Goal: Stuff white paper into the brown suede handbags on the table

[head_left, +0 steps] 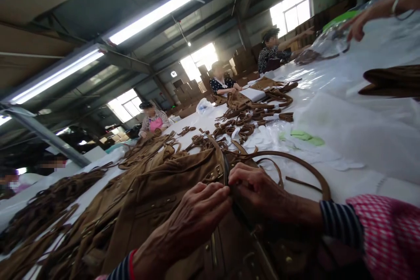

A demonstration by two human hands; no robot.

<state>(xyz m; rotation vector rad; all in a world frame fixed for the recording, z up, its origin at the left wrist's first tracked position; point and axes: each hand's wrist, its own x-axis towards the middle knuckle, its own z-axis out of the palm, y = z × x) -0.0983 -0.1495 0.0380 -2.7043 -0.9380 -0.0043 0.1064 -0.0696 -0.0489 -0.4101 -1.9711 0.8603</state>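
A brown bag (170,175) with metal studs and buckles lies right in front of me. Both hands meet at a dark strap (225,164) that runs along its edge. My left hand (193,210) comes from below, its fingers bent and closed on the strap. On the other side, my right hand (259,188) pinches the same strap near the left fingertips. A brown handle loop (305,166) curves out beyond my right hand. The exact grip of the fingertips is partly hidden.
More brown bags (65,236) are heaped at the left. Bundled brown straps (243,129) lie farther up the white table (348,131). Several people sit along the far side. Another person's hand (356,26) reaches over plastic at the upper right. A folded brown piece (393,81) lies at the right.
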